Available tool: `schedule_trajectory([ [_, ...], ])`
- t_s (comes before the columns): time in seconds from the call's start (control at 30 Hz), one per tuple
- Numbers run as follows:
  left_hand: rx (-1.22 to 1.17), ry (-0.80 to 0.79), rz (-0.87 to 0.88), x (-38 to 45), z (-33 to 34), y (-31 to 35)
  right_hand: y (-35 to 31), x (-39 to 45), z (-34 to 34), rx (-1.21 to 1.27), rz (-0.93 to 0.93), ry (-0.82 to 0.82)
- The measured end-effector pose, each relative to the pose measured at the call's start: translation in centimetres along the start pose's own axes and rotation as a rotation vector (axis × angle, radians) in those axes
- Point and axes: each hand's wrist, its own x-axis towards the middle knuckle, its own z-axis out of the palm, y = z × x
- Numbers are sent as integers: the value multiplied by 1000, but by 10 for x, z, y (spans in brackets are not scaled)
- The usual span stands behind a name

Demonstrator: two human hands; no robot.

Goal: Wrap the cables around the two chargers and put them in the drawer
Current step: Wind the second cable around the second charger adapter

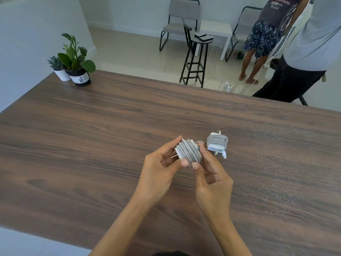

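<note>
Your left hand [162, 163] and right hand [206, 169] both pinch white square charger [186, 154], grey cable nearly wound. Second wrapped white charger [216, 144] on dark wood bench [92, 135], just right. Next: tuck end, find drawer, not visible.

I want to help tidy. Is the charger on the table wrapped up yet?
Wrapped. The charger on the table has its grey cable coiled round it, only the connector end sticking out.

left hand [162, 163] + right hand [210, 174]: grip wrapped charger [188, 152] | second wrapped charger [217, 144]: on table [92, 126]
</note>
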Motion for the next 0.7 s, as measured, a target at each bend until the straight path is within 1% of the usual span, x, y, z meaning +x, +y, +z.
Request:
schedule_trajectory([
  [0.1,9,-41,-18,1,-2,0,1,2,0,42,23,30],
  [0.23,47,-41,-19,2,-3,-1,-1,4,-1,49,52,41],
  [0.4,90,-52,-2,2,-5,0,-4,10,-8,-15,85,37],
  [0.57,149,-46,7,3,-6,-2,-3,14,-11,-103,37,46],
  [0.7,196,-36,9,4,-8,-3,-5,18,-14,-161,27,15],
])
